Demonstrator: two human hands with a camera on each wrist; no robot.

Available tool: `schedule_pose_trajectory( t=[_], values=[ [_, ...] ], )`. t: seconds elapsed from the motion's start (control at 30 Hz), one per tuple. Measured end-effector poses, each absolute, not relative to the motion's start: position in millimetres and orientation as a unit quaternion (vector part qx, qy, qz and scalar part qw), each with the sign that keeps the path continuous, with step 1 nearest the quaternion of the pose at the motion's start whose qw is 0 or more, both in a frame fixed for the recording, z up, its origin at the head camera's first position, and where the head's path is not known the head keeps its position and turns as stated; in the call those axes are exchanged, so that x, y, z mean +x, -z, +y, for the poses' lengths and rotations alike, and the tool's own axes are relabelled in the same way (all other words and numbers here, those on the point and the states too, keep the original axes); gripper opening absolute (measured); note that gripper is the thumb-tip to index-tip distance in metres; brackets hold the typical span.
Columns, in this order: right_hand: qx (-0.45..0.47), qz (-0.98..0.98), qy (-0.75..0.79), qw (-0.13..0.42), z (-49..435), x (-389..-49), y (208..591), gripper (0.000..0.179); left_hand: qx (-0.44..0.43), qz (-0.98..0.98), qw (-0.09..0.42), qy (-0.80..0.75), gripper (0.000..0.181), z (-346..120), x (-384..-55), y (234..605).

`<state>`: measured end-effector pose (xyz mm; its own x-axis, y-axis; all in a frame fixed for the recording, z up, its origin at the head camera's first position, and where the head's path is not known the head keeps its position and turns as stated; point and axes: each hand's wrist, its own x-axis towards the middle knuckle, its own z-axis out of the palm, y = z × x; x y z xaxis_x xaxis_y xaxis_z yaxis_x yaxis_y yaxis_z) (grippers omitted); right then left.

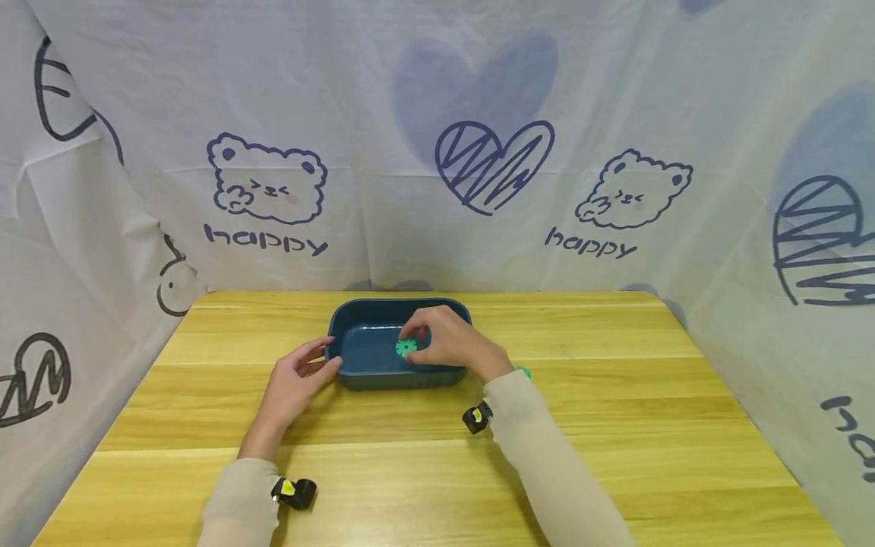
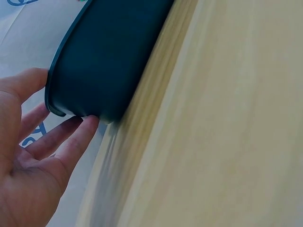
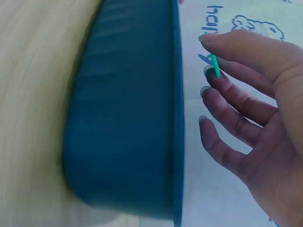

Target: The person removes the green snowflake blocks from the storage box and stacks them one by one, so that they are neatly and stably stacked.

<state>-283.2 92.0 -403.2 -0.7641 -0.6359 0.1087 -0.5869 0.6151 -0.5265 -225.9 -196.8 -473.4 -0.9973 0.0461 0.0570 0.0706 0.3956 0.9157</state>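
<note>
A dark blue oblong plastic bin [image 1: 383,381] stands on the table. My left hand [image 1: 292,384] holds its left end; in the left wrist view the thumb lies at the rim and the fingertips meet the end wall. Over the inside of the bin, toward its right side, my right hand [image 1: 447,338] pinches a green notched building disc [image 1: 406,348] between thumb and fingers. Seen from the right wrist, the disc [image 3: 216,66] is a thin green edge, above rim level, with the other fingers loosely bent.
Another green piece [image 1: 523,372] lies on the wooden table [image 1: 649,425], mostly hidden by my right wrist. White printed cloth [image 1: 383,190] hangs behind the table and along both sides. Each wrist bears a small black camera [image 1: 476,418].
</note>
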Motion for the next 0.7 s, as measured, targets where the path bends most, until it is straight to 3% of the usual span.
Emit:
schedule_pose_trajectory(
  t=[0.7],
  values=[
    [-0.277,0.918,0.283,0.01,158.4,-253.7,395.8,0.024,-0.039,-0.83,0.016,0.556,0.058,-197.0,-225.2,471.4]
  ],
)
